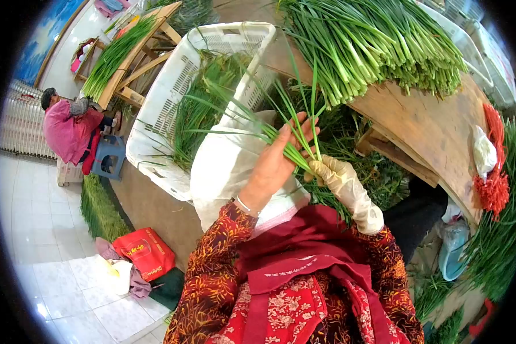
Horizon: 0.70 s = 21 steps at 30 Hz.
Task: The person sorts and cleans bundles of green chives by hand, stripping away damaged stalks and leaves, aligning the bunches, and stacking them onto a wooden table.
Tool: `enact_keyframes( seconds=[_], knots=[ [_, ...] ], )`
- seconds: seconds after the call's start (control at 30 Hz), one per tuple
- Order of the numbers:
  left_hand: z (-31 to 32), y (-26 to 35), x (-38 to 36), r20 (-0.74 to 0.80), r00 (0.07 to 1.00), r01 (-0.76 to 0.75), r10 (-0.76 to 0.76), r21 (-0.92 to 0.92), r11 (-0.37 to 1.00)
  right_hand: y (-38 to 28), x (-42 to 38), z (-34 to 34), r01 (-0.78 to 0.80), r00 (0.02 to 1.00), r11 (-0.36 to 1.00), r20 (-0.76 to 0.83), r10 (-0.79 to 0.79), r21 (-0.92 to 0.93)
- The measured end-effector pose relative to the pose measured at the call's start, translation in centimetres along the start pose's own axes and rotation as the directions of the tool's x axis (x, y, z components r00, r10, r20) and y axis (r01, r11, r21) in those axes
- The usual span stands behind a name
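Note:
A few garlic chives [293, 153] lie across the palm of my bare left hand [274, 163], with its thumb over the stalks and its fingers stretched out behind them. My right hand [339, 180], in a pale, thin glove, pinches the same chives near their lower ends. Their green leaves fan up and to the left, in front of a white plastic crate [141, 129]. Inside that crate is a heap of loose green leaves [212, 97]. White cloth [218, 157] hangs over the crate's near edge, beside my left wrist.
Neatly stacked chives [384, 51] cover the far part of a wooden table [424, 129]. Red ties [492, 192] hang at its right edge. Leaf scraps [384, 183] lie below my hands. A person [69, 132] sits at left near a blue stool [108, 157]; a red bag [146, 252] is lower left.

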<state>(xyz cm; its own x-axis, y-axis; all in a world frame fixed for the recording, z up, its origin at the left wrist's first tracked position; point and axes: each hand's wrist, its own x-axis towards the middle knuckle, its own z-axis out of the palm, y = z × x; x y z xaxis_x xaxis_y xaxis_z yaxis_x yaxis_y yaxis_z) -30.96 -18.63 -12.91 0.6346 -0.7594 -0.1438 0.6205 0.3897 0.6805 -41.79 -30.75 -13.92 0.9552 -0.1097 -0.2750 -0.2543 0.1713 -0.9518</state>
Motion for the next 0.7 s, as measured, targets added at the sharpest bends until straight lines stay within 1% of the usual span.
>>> enact_keyframes(
  seconds=[0.03,0.07,0.1,0.17,0.2,0.23,0.3,0.33,0.37,0.4,0.43,0.47,0.5,0.53,0.57,0.6,0.63,0.67,0.7],
  knots=[
    [-0.1,0.1,0.0,-0.001,1.000,-0.006,0.006,0.002,1.000,-0.2,0.0,0.0,-0.063,0.996,0.994,0.068,0.058,0.088],
    [-0.2,0.2,0.0,0.001,1.000,0.003,-0.003,0.027,1.000,-0.3,-0.2,0.3,-0.061,0.996,0.988,0.070,0.051,0.144],
    [-0.3,0.2,0.0,0.005,1.000,0.014,-0.015,0.052,0.999,-0.1,-0.2,0.3,-0.056,0.996,0.988,0.071,0.047,0.142],
    [-0.4,0.1,-0.1,0.033,0.999,0.020,-0.021,0.023,1.000,0.7,-0.2,0.0,-0.063,0.988,0.990,0.150,0.044,0.129],
    [-0.4,0.2,-0.3,-0.047,0.998,0.043,-0.038,0.114,0.993,0.8,-0.3,-0.3,-0.056,0.989,0.997,0.141,0.047,0.061],
    [-0.3,0.3,-0.3,-0.119,0.992,0.067,-0.043,0.200,0.978,1.1,-0.4,-0.8,-0.140,0.984,0.990,0.112,0.136,0.023],
    [-2.8,1.2,0.1,-0.304,0.951,0.070,0.048,0.363,0.929,6.1,0.7,-3.5,-0.133,0.991,0.965,0.002,0.137,-0.226],
    [-4.3,1.8,-0.1,-0.363,0.922,0.043,0.135,0.444,0.895,10.7,1.0,-5.9,0.018,0.991,0.651,0.102,0.091,-0.759],
    [-4.1,3.0,-0.2,-0.372,0.905,0.002,0.208,0.493,0.870,10.6,0.9,-6.7,0.004,0.949,0.326,0.106,0.296,-0.945],
    [-4.0,3.7,-0.1,-0.332,0.889,-0.080,0.316,0.566,0.820,10.4,0.7,-7.5,0.134,0.866,-0.023,0.106,0.488,-0.991],
    [-3.7,4.4,0.3,-0.288,0.860,-0.158,0.420,0.633,0.758,7.1,0.1,-6.9,0.111,0.634,-0.140,-0.039,0.772,-0.984],
    [-3.1,4.9,0.9,-0.280,0.856,-0.180,0.435,0.627,0.758,8.7,-0.3,-7.7,-0.065,0.816,0.021,-0.041,0.576,-0.998],
    [-2.2,5.4,1.6,-0.197,0.879,-0.189,0.434,0.691,0.697,7.4,-0.9,-7.3,-0.183,0.934,0.225,-0.098,0.345,-0.957],
    [-1.2,5.7,2.5,-0.112,0.898,-0.204,0.425,0.750,0.629,5.1,-1.8,-8.0,-0.082,0.975,0.407,0.011,0.221,-0.910],
    [-0.2,5.6,3.7,-0.036,0.911,-0.262,0.412,0.721,0.642,-2.1,-2.8,-6.3,-0.180,0.968,0.593,-0.034,0.249,-0.785],
    [0.5,5.3,5.1,-0.012,0.915,-0.291,0.403,0.673,0.680,-5.4,-3.8,-5.6,-0.094,0.995,0.843,-0.071,0.066,-0.530],
    [1.2,5.0,6.7,0.019,0.920,-0.318,0.392,0.622,0.716,-6.6,-3.6,-5.8,0.227,0.950,0.846,-0.082,-0.302,-0.483],
    [2.4,5.2,7.9,0.011,0.915,-0.325,0.404,0.615,0.718,-9.6,-3.3,-5.8,0.293,0.906,0.847,-0.153,-0.394,-0.444],
    [3.3,5.1,9.3,0.036,0.914,-0.341,0.403,0.604,0.720,-11.5,-2.0,-6.6,0.434,0.742,0.620,-0.130,-0.657,-0.654]
  ],
)
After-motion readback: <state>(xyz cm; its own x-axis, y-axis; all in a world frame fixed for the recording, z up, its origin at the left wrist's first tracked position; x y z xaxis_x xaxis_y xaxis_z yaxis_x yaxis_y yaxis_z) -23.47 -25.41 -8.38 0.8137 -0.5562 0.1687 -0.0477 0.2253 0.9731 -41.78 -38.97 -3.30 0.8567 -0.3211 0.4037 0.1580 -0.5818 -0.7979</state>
